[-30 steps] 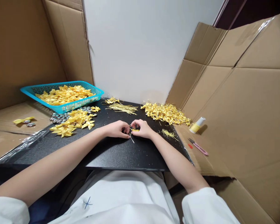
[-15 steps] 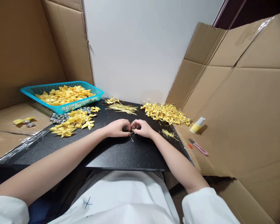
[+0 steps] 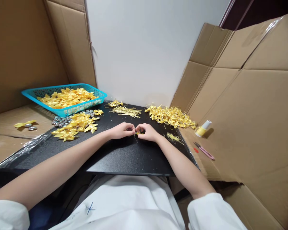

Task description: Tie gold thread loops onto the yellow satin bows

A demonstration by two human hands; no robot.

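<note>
My left hand (image 3: pixel 123 130) and my right hand (image 3: pixel 147 132) meet fingertip to fingertip above the black tabletop (image 3: pixel 120 156). In my right fingers sits a small yellow ribbon bow (image 3: pixel 139 133), mostly covered by them. A thin cord (image 3: pixel 135 138) hangs below the fingertips, and my left thumb and forefinger pinch it close to the bow. Beyond my hands lies a bundle of gold cords (image 3: pixel 126 111). Toward the right is a heap of yellow bows with cords (image 3: pixel 171 116).
A blue basket (image 3: pixel 64 111) of yellow bows stands at the back left. Before it lie loose bows (image 3: pixel 80 123) and silver domed pieces (image 3: pixel 60 121). Cord scraps (image 3: pixel 173 137), a yellow thread spool (image 3: pixel 203 128) and pink snips (image 3: pixel 205 151) are on the right. Cardboard walls (image 3: pixel 259 105) flank the table.
My left fingers have closed in to a tighter pinch against my right fingertips. The loop seen between my hands has narrowed, and the hanging cord end has shifted slightly.
</note>
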